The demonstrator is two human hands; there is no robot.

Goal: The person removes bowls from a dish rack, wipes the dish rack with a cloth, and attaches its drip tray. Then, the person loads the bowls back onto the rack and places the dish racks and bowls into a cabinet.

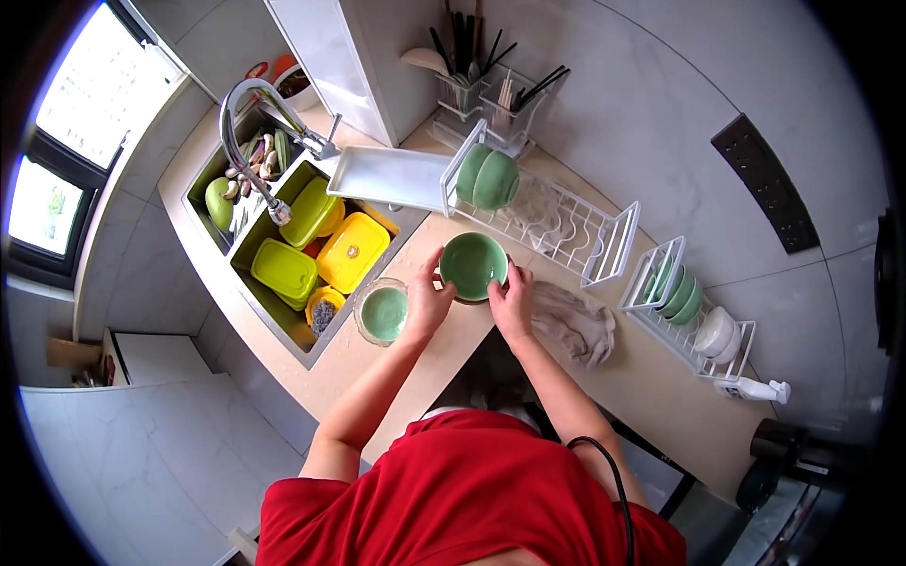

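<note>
Beyond the beige countertop (420,363) rises a tiled wall (651,123). My left hand (429,304) and right hand (512,300) close on opposite sides of a green bowl (474,267), round, with no long axis. The white dish rack (612,250) lies beyond, stretching rightward; a second bowl (384,313) sits just beside my left.

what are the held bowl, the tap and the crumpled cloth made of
Held bowl: probably glazed ceramic, judging by its smooth green surface and glossy highlights. Tap: likely chromed or polished metal, given its mirror-like shine. Crumpled cloth: apparently fabric, matt, with soft folds; the fibre is unclear.
</note>
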